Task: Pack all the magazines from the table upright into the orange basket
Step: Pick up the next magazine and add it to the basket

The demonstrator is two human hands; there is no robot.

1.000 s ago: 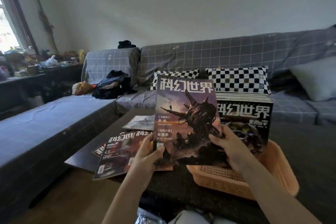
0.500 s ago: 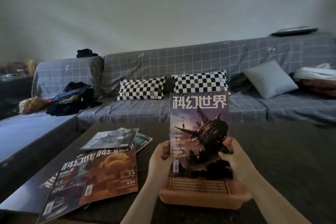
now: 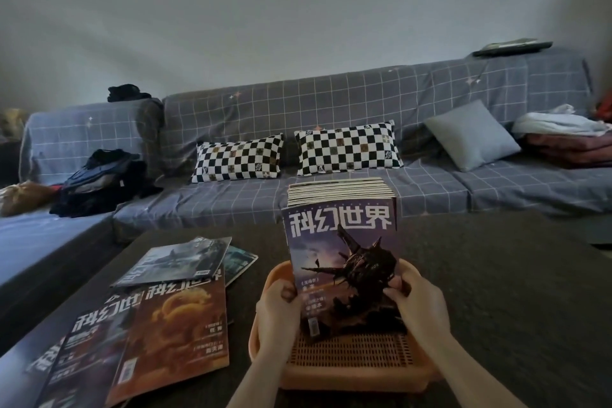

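Note:
A purple magazine (image 3: 341, 242) with a dark spaceship cover stands upright inside the orange basket (image 3: 347, 371), at the front of a row of upright magazines (image 3: 337, 189). My left hand (image 3: 278, 311) grips its lower left edge and my right hand (image 3: 419, 305) grips its lower right edge. Its bottom edge rests on the basket floor. Several more magazines lie flat on the dark table (image 3: 513, 291) to the left, an orange dragon cover (image 3: 178, 334) on top, a grey one (image 3: 175, 262) behind it.
A grey checked sofa (image 3: 331, 103) runs behind and to the left of the table, with two checkered pillows (image 3: 347, 149), a grey cushion (image 3: 470, 134), clothes (image 3: 99, 182) and folded blankets (image 3: 563, 136).
The view swung right and the purple magazine went from being held above the table down into the basket, in front of the upright row. Both hands kept hold of it.

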